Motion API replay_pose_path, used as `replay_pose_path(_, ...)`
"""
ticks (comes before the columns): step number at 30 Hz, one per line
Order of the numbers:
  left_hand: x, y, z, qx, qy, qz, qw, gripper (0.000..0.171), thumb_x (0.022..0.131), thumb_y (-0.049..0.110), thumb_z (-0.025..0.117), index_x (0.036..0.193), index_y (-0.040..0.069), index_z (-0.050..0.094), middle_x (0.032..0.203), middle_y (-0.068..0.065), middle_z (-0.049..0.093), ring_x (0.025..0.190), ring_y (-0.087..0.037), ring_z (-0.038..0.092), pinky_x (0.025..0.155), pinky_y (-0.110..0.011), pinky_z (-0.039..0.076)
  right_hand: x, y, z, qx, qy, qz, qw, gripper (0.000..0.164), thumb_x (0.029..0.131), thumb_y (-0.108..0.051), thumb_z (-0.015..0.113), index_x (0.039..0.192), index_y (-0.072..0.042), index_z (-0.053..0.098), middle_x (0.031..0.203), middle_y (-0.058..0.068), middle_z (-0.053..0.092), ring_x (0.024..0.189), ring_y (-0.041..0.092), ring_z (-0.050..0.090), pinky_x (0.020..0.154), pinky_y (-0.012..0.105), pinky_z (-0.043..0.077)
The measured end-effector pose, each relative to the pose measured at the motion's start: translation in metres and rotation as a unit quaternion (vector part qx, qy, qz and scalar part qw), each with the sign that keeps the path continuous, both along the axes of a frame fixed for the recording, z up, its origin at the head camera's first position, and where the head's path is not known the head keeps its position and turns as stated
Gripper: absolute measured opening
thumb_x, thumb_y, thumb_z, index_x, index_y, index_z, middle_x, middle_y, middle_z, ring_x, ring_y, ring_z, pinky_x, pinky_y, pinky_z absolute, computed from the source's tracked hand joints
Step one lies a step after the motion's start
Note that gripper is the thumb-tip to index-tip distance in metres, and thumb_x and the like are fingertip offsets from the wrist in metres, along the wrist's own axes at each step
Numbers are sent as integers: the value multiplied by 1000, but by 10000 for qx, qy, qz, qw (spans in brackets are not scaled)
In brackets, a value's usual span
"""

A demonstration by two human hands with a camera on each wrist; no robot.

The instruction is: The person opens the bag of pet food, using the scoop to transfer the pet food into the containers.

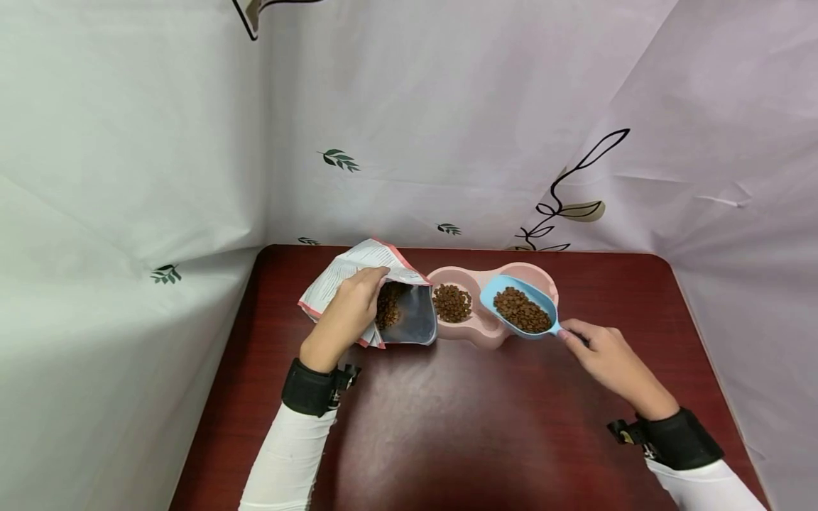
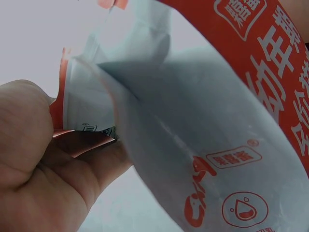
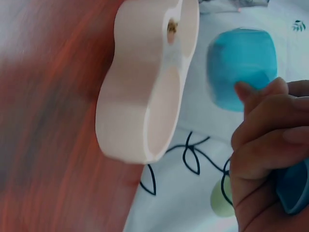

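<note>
My left hand (image 1: 345, 312) grips the top edge of a white and red bag (image 2: 193, 111), printed with lettering, that leans with its mouth toward the right. Brown kibble (image 1: 387, 305) shows inside the bag. By its handle, my right hand (image 1: 610, 358) holds a light blue scoop (image 1: 491, 291) heaped with kibble (image 1: 520, 310). The scoop is above the right bowl of a pink double bowl (image 1: 488, 339), hiding part of it. Kibble (image 1: 451, 304) covers part of the left bowl's bottom. In the right wrist view the scoop (image 3: 241, 63) is apart from the double bowl (image 3: 128, 87).
A dark red-brown table (image 1: 473, 426) carries everything. Behind and beside it hangs a pale cloth (image 1: 447, 106) with leaf prints, close to the table's back edge. The bag's mouth stands right against the double bowl's left side.
</note>
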State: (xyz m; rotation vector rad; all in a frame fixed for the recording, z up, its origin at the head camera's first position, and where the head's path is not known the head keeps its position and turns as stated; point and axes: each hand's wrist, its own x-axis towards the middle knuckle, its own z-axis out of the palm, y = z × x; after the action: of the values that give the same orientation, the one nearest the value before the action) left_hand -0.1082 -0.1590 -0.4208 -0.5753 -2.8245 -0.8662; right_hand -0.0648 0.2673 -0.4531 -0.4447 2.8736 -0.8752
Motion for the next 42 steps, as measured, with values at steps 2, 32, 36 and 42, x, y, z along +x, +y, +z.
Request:
replay_pose_path(2, 0, 0, 0, -16, -11, 7, 10000, 31, 109, 8, 49, 133, -5, 64, 129, -22, 68, 125, -35, 65, 104, -47, 54, -4, 6, 5, 191, -249, -65, 9995, 25, 108, -26, 56, 118, -10, 73, 99, 3, 74, 81, 9, 60, 67, 31, 48)
replay_pose_path(32, 3, 2, -2, 72, -1, -54, 10000, 32, 108, 7, 51, 134, -6, 63, 130, -23, 67, 126, -35, 64, 103, -48, 55, -66, 6, 22, 1561, -799, 430, 9836, 22, 103, -17, 56, 90, -5, 68, 68, -1, 53, 62, 15, 48, 57, 32, 40)
replay_pose_path(36, 3, 2, -3, 53, -30, -16, 10000, 32, 108, 6, 50, 135, -6, 62, 130, -23, 67, 125, -36, 64, 103, -48, 55, -66, 2, 23, 1644, -713, 401, 9830, 21, 102, -16, 57, 85, -8, 65, 65, -2, 49, 59, 14, 46, 54, 30, 38)
replay_pose_path(42, 3, 2, -2, 56, 33, -5, 10000, 31, 108, 6, 51, 134, -6, 63, 129, -23, 67, 125, -35, 65, 103, -48, 55, -68, -1, 25, 2175, -293, 414, 9748, 20, 100, -17, 59, 82, -7, 62, 62, 1, 50, 55, 16, 49, 48, 35, 41)
